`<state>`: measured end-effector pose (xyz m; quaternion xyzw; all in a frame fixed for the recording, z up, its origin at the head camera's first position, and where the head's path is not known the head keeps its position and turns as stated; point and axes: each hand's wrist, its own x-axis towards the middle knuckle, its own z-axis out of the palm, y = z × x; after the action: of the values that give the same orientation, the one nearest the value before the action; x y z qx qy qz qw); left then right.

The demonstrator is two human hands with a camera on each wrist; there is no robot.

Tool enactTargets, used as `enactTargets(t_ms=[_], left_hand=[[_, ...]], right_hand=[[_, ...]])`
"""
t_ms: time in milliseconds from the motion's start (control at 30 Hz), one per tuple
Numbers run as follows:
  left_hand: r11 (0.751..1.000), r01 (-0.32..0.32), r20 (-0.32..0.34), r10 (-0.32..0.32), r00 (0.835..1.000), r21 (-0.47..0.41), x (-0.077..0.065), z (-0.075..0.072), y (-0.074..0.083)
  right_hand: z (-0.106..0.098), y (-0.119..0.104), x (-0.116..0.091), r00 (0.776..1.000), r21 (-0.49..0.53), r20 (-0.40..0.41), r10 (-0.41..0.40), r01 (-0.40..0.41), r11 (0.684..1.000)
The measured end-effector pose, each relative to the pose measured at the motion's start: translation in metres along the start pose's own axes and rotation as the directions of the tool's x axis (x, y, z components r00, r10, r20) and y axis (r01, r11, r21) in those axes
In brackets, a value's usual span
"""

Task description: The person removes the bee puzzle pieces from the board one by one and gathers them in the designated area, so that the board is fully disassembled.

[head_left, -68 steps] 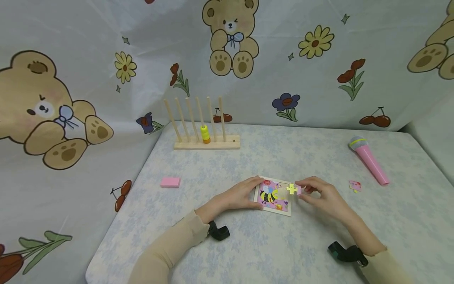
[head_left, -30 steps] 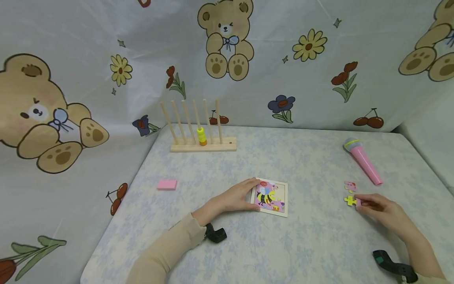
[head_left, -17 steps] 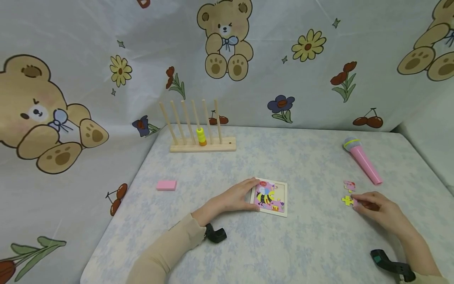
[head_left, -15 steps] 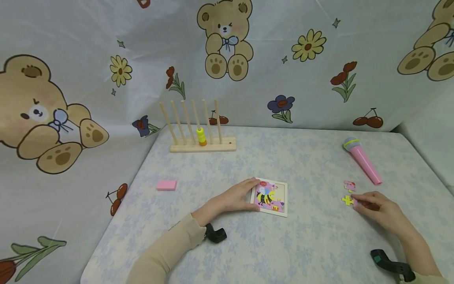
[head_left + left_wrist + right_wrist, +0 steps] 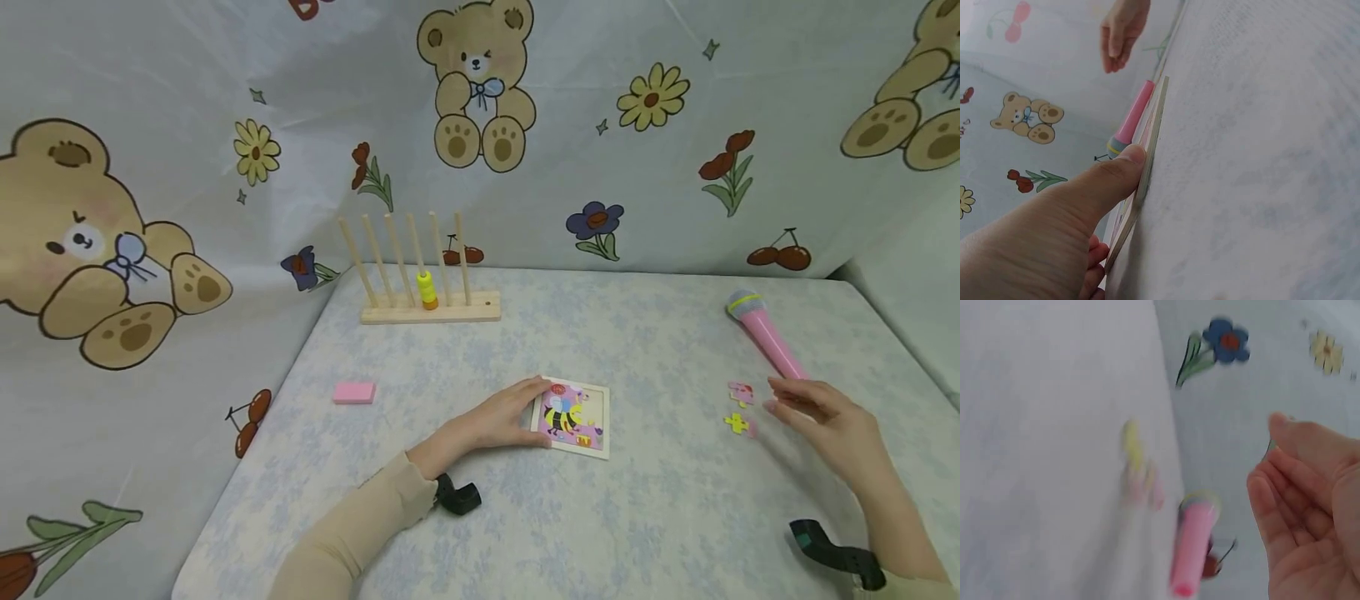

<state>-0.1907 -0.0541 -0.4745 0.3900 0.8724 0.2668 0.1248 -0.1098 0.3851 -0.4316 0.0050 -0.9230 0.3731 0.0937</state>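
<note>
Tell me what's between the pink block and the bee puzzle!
In the head view, there's bare table, then the left hand, gripping the bee puzzle.

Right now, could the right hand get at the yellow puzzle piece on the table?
Probably yes. The right hand looks empty and close to the yellow puzzle piece, with nothing visible between them. The mostly pink piece lies beside it without seeming to block the way.

Tabletop (image 5: 667, 358) lies free between the puzzle board (image 5: 595, 405) and yellow puzzle piece (image 5: 737, 424) — the pink microphone (image 5: 767, 333) blocks the far right, the peg rack (image 5: 467, 312) the far left.
</note>
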Motion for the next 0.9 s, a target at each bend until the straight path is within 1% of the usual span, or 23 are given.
enactTargets(t_ms=[67, 100, 167, 233, 300, 400, 500, 600, 667, 733, 833, 900], left_hand=[[1.000, -0.003, -0.006, 0.004, 1.000, 0.015, 0.000, -0.001, -0.001], [1.000, -0.004, -0.008, 0.004, 1.000, 0.022, 0.000, -0.002, -0.002], [1.000, -0.001, -0.011, 0.002, 1.000, 0.031, 0.000, -0.002, -0.003], [1.000, 0.010, -0.007, -0.010, 1.000, 0.020, 0.000, -0.003, -0.002], [1.000, 0.018, 0.001, -0.018, 1.000, 0.004, 0.000, -0.002, -0.002], [1.000, 0.020, 0.001, -0.020, 1.000, -0.010, 0.000, -0.001, -0.001], [1.000, 0.021, -0.003, -0.021, 1.000, -0.001, -0.001, 0.002, 0.000], [1.000, 0.021, 0.009, -0.021, 1.000, 0.006, -0.001, 0.004, -0.001], [1.000, 0.015, 0.015, -0.015, 1.000, 0.009, -0.001, 0.004, -0.002], [1.000, 0.004, 0.007, -0.004, 1.000, 0.011, 0.000, 0.004, -0.003], [1.000, -0.002, -0.008, 0.002, 1.000, 0.013, 0.000, 0.002, -0.004], [1.000, 0.001, -0.006, -0.001, 1.000, 0.009, -0.001, 0.000, -0.005]], right_hand=[[0.007, -0.021, 0.007, 0.996, 0.050, -0.046, -0.071, 0.073, 0.996], [0.013, -0.032, 0.010, 0.991, 0.083, -0.057, -0.118, 0.122, 0.989], [0.030, -0.054, 0.015, 0.975, 0.143, -0.054, -0.215, 0.220, 0.965], [0.054, -0.075, 0.015, 0.953, 0.174, -0.023, -0.302, 0.301, 0.938], [0.078, -0.092, 0.013, 0.932, 0.178, 0.035, -0.360, 0.349, 0.920], [0.110, -0.109, 0.007, 0.913, 0.164, 0.119, -0.389, 0.369, 0.915], [0.133, -0.117, 0.000, 0.904, 0.171, 0.162, -0.396, 0.369, 0.913], [0.146, -0.116, -0.005, 0.902, 0.164, 0.168, -0.398, 0.373, 0.913], [0.151, -0.112, -0.006, 0.902, 0.136, 0.144, -0.406, 0.388, 0.911], [0.154, -0.108, -0.005, 0.897, 0.100, 0.108, -0.429, 0.420, 0.902], [0.160, -0.101, -0.002, 0.879, 0.046, 0.076, -0.472, 0.469, 0.882], [0.165, -0.098, 0.000, 0.866, 0.036, 0.076, -0.495, 0.494, 0.869]])
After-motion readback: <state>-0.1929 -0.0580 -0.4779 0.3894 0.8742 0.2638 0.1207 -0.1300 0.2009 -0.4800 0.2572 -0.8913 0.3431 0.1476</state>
